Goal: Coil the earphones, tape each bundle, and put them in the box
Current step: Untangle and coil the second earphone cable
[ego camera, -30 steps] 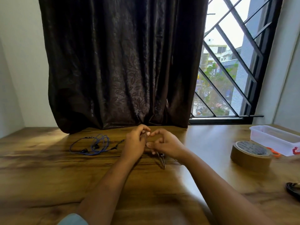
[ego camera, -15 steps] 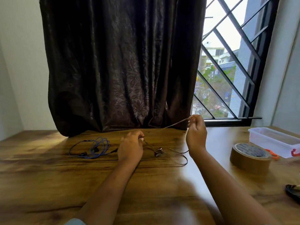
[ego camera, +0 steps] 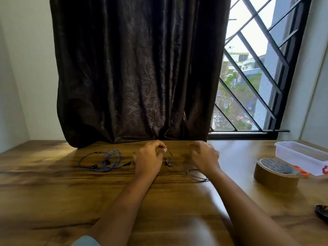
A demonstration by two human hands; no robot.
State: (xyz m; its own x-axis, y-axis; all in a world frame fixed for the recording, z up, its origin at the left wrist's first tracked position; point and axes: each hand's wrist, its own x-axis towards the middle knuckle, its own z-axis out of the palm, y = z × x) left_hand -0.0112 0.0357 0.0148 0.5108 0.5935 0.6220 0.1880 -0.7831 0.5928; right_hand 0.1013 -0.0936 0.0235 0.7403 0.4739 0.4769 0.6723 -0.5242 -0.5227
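Dark earphones (ego camera: 167, 163) lie mid-table, well left of the tape roll (ego camera: 276, 172), and the left hand (ego camera: 150, 159) pinches the wire just above the buds. The right hand (ego camera: 204, 157) is blurred, so I can't tell its grip. The cable looks thin, limp and springy: best pinched near the buds. Blue earphones (ego camera: 103, 159) wait farther left of the roll.

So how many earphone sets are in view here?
2: dark earphones are in the left hand; blue earphones lie loose to its left. A black item at the right edge is unclear.

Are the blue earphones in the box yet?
No, the blue earphones lie loose on the table left of the left hand; the box is far right.
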